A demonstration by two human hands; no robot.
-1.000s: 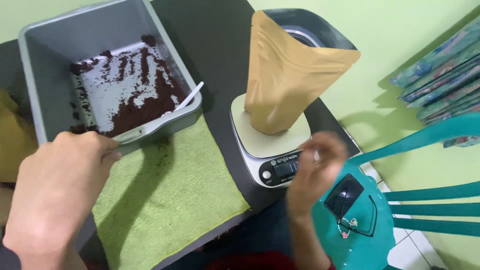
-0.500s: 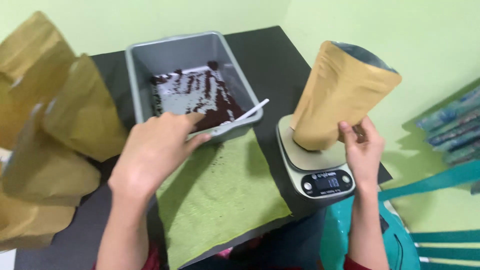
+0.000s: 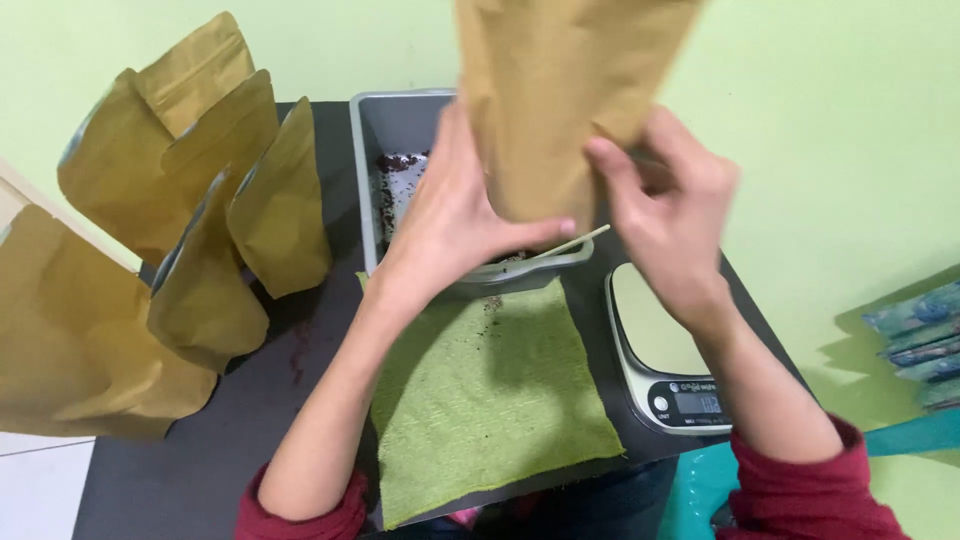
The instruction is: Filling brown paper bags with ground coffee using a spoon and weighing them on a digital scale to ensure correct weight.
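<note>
Both hands, left hand (image 3: pixel 455 215) and right hand (image 3: pixel 665 215), grip a brown paper pouch (image 3: pixel 560 90) lifted above a grey tray (image 3: pixel 400 125); digital scale (image 3: pixel 665 350) on black table (image 3: pixel 200 460)

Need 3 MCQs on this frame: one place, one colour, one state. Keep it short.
1. Where is the digital scale?
A. to the right of the green cloth
B. inside the grey tray
C. under the row of pouches

2. What colour are the person's sleeves?
A. blue
B. dark red
C. white

3. What state is the brown paper pouch in?
A. lying flat on the cloth
B. standing on the scale
C. held up by both hands

Key:
1 A: the scale sits on the black table by the cloth's right edge.
2 B: both cuffs are dark red.
3 C: the left hand and right hand grip the pouch above the tray.
</note>
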